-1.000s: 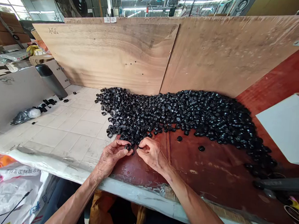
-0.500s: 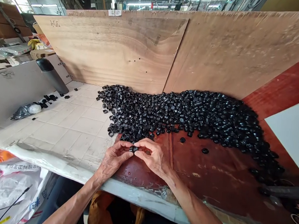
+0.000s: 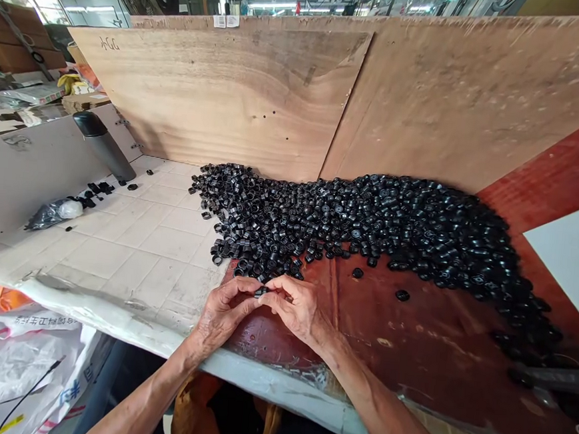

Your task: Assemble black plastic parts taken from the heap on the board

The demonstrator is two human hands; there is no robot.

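Note:
A small black plastic part (image 3: 261, 292), round and cap-like, is pinched between the fingertips of both hands. My left hand (image 3: 225, 309) grips it from the left with thumb and forefinger. From the right, my right hand (image 3: 298, 306) closes on the same part, its fingers covering much of it. Just beyond my fingertips spreads a long heap of black plastic caps and rings (image 3: 360, 216). Open rings show at its left end, and rounder caps lie toward the right. A single black cap (image 3: 402, 295) sits apart on the dark red board (image 3: 359, 356).
Behind the heap stands a plywood panel (image 3: 228, 98). A grey bottle (image 3: 103, 145) leans at the far left corner, near a plastic bag (image 3: 46, 216) and scattered black bits. Padded white edging (image 3: 159, 340) runs along the table front. A white sheet (image 3: 574, 259) is at the right.
Both hands have stayed together on the small part. The fingers of my right hand have closed further over it, so less of it shows. The view has shifted slightly.

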